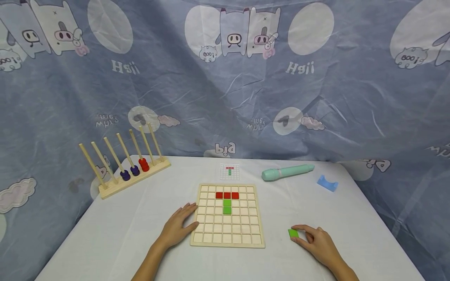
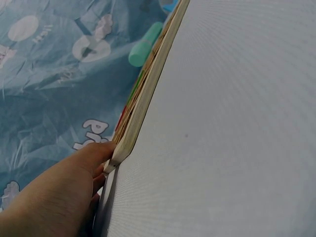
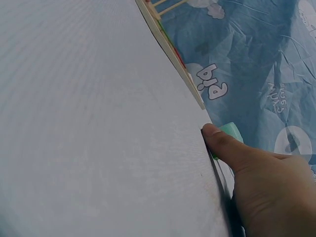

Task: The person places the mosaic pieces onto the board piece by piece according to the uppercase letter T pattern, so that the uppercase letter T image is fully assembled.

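A wooden grid board [image 1: 212, 229] lies mid-table. Near its top, three red tiles [image 1: 227, 195] form a row, with two green tiles [image 1: 227, 206] in a column below the middle one. My left hand [image 1: 177, 227] rests against the board's left edge, fingers fairly straight, thumb and fingertips touching the frame; the left wrist view shows the left hand [image 2: 59, 190] at the board's edge [image 2: 143, 106]. Right of the board, my right hand [image 1: 318, 242] pinches a green tile [image 1: 293, 233] between thumb and index finger. In the right wrist view the right hand [image 3: 266, 182] mostly hides that tile.
Behind the board lies a small pattern card [image 1: 230, 172] printed with a red and green T. A mint-green cylinder [image 1: 288, 172] and a blue cradle-shaped piece [image 1: 327, 183] lie at the back right. A wooden peg rack [image 1: 135, 180] with several rings stands at the back left.
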{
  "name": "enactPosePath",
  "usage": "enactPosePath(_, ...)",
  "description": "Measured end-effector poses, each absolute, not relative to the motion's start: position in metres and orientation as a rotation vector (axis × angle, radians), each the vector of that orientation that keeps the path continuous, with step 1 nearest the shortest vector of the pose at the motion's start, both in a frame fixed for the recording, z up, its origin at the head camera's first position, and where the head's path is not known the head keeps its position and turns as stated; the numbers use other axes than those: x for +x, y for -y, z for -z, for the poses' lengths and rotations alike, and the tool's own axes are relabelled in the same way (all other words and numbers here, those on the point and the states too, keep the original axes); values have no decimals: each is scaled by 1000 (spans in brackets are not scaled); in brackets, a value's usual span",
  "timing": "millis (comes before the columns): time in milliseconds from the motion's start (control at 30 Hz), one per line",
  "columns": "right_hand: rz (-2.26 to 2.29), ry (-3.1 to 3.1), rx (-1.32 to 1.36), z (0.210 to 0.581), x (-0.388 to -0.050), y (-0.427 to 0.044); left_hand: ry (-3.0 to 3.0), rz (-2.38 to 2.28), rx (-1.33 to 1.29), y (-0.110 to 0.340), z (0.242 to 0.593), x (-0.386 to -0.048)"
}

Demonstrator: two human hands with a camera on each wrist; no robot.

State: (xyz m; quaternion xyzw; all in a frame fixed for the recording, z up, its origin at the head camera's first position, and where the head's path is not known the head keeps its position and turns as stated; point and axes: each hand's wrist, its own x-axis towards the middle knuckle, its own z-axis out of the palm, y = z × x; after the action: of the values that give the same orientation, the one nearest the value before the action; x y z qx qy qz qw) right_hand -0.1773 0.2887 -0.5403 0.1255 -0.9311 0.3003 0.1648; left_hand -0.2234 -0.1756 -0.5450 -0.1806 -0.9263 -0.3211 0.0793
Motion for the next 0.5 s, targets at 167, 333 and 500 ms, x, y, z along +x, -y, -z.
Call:
enactPosePath(167,-851,2663,351,540,-177,-289,2776,954,-539,175,545,-224)
enactPosePath(333,-854,2664,342,540,-178,-289,2777,955,-541,175,545,-224)
enactPosePath(500,-862,2644,359,541,-182,-288,2777,956,-540,175,545,-224)
